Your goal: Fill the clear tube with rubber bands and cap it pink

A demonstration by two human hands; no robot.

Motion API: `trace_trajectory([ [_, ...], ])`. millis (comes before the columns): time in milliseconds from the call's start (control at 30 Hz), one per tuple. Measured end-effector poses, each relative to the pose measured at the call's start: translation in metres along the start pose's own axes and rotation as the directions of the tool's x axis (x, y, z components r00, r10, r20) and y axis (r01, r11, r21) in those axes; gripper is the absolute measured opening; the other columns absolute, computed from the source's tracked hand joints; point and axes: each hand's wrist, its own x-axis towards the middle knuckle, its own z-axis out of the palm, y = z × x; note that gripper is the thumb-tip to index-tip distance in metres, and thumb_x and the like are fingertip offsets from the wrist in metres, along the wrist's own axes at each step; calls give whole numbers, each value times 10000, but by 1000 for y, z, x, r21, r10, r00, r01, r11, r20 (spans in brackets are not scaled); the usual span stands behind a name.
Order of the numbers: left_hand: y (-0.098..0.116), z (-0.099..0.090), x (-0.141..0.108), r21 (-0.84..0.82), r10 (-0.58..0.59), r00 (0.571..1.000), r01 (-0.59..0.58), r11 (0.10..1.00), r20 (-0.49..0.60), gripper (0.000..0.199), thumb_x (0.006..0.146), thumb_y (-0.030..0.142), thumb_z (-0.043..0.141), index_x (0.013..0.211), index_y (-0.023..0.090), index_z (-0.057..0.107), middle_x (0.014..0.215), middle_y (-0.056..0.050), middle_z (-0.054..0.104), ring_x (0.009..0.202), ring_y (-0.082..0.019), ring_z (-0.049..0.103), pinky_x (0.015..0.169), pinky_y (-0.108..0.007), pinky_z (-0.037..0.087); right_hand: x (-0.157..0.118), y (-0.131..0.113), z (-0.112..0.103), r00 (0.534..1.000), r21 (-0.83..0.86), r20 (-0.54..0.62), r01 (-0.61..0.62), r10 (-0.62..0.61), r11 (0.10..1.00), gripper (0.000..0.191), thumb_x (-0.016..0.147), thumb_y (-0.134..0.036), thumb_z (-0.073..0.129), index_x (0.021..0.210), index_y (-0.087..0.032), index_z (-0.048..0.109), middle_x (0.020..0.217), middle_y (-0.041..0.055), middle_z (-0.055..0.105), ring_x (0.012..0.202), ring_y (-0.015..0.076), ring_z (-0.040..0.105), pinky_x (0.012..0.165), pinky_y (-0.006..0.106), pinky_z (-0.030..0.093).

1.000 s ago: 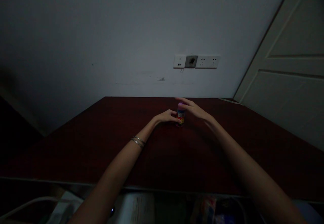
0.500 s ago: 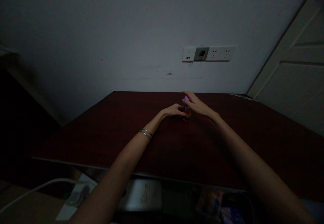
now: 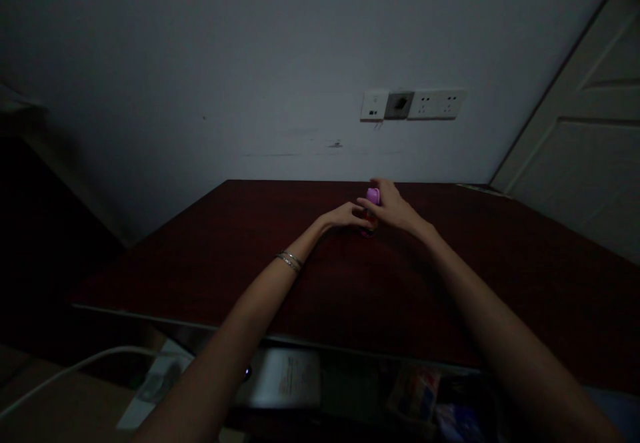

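Note:
A small bottle with an orange-red body stands upright on the dark red tabletop. Its rounded purple cap shows at the top. My left hand, coming in from the left, is closed around the bottle's body with thumb and fingers. My right hand is at the top from the right, its thumb in front of the bottle below the cap and its fingers curled behind and beside the cap. Dim light and the hands hide much of the bottle.
The dark red table meets a pale wall with a row of sockets. Below the front edge are a silver-white box, colourful packets and a white cable. A white door stands right.
My right hand's fingers have drawn back and curled in around the cap, so more of the purple cap shows. My left hand has stayed on the bottle. The view has shifted slightly.

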Motion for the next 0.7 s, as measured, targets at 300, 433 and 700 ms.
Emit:
trace_trajectory([
  [300,2,1,-3,-18,-31,999,31,999,9,390,629,295,724,956,93,658,873,-82,654,730,-128,588,753,-316,454,-3,4,-32,967,395,245,-34,-70,918,629,734,-291,576,1329,-216,384,1223,107,554,1090,255,538,930,447,436],
  [433,1,1,-3,-2,-29,1000,29,1000,0,381,623,298,726,936,91,662,847,-76,654,714,-124,587,744,-310,456,-5,5,-29,996,268,91,-7,-19,963,491,714,-313,630,1179,-200,518,956,83,628,861,226,604,802,425,496],
  [700,7,1,-3,49,-30,1000,30,998,-6,375,607,313,733,901,88,671,857,-81,657,751,-147,592,755,-338,461,-4,6,-8,998,189,65,14,-27,982,817,700,-396,631,1384,-162,250,1284,177,451,1142,293,480,929,457,417],
])
